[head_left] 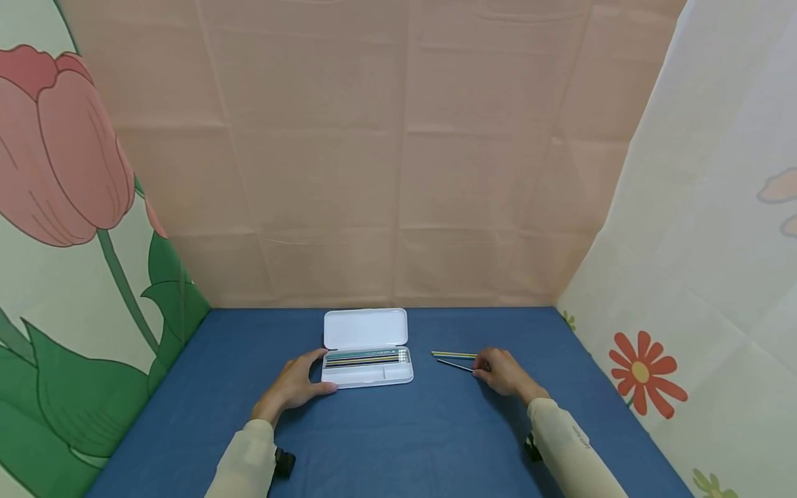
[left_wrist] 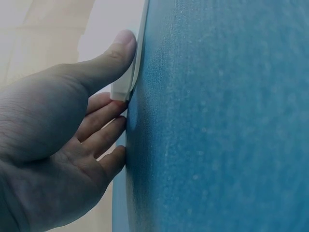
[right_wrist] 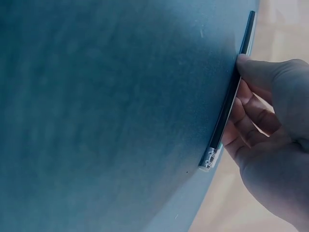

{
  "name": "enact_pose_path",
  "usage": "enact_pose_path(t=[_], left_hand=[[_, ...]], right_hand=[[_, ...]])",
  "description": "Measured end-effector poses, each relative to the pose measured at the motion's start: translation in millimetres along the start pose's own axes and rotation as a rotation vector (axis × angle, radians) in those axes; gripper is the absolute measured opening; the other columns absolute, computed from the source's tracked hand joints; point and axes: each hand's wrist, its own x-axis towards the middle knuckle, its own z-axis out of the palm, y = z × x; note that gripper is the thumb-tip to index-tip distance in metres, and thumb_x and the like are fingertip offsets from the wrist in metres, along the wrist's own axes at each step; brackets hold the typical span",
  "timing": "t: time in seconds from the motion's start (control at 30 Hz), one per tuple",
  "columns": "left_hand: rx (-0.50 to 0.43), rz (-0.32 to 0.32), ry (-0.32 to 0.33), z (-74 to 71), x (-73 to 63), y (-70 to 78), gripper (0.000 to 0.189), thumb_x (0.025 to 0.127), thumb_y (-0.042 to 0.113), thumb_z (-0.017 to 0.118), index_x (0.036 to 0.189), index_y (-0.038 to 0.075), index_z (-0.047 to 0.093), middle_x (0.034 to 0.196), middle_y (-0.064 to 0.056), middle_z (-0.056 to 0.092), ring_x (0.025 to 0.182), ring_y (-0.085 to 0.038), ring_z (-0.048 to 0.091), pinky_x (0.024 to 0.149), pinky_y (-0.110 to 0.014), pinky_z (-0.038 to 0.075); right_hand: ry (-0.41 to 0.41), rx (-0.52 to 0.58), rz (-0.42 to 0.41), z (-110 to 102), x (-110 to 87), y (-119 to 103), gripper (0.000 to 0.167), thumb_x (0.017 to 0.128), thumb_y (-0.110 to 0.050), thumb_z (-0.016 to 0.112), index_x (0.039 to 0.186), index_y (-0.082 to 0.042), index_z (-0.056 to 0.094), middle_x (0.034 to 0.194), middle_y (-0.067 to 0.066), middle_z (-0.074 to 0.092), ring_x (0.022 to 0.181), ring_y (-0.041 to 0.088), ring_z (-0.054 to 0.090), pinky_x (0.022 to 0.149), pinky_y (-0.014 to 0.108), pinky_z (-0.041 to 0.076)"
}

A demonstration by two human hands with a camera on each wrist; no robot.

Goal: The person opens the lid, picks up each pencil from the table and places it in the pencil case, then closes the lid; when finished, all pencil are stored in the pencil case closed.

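Observation:
A white pencil case [head_left: 367,375] lies on the blue tabletop with its lid [head_left: 365,329] folded back. Several pencils [head_left: 364,358] rest side by side in its upper compartment. My left hand [head_left: 297,382] grips the case's left end, thumb at the near corner and fingers at the far one; the left wrist view shows the thumb [left_wrist: 118,55] against the case's edge. Right of the case, my right hand [head_left: 503,371] pinches a dark pencil [right_wrist: 227,108], its eraser end toward the wrist. A yellowish pencil [head_left: 453,355] lies just beyond it, partly hidden by the hand.
The blue table [head_left: 398,443] extends around the case and hands. A beige cloth [head_left: 398,152] hangs at the back edge. Flower-printed sheets stand at the left [head_left: 68,277] and right [head_left: 703,277].

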Motion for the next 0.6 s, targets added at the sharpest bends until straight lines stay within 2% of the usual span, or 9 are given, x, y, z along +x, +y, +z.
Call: enact_pose_path(t=[0.2, 0.4, 0.6], left_hand=[[0.006, -0.005, 0.001, 0.5, 0.3, -0.4, 0.093, 0.094, 0.035, 0.095, 0.169, 0.007, 0.049, 0.175, -0.028, 0.048, 0.164, -0.058, 0.040, 0.130, -0.080, 0.036], [0.009, -0.004, 0.007, 0.4, -0.7, 0.9, 0.093, 0.093, 0.035, 0.095, 0.169, 0.007, 0.049, 0.175, -0.029, 0.048, 0.164, -0.058, 0.041, 0.130, -0.080, 0.036], [0.015, -0.001, 0.005, 0.3, 0.0, 1.0, 0.093, 0.094, 0.036, 0.095, 0.169, 0.007, 0.049, 0.175, -0.028, 0.048, 0.164, -0.058, 0.041, 0.130, -0.079, 0.036]], right_hand=[[-0.008, -0.006, 0.004, 0, -1.0, 0, 0.010, 0.110, -0.015, 0.075, 0.105, -0.009, 0.080, 0.092, -0.004, 0.071, 0.076, 0.008, 0.059, 0.069, 0.029, 0.053], [0.006, -0.014, -0.022, -1, -0.8, -2, 0.008, 0.110, -0.011, 0.073, 0.105, -0.014, 0.079, 0.095, -0.003, 0.072, 0.079, 0.006, 0.060, 0.071, 0.029, 0.053], [0.022, -0.002, -0.063, -5, 2.1, -13, 0.007, 0.111, -0.012, 0.072, 0.111, -0.013, 0.079, 0.104, -0.001, 0.075, 0.086, 0.006, 0.064, 0.075, 0.029, 0.057]])
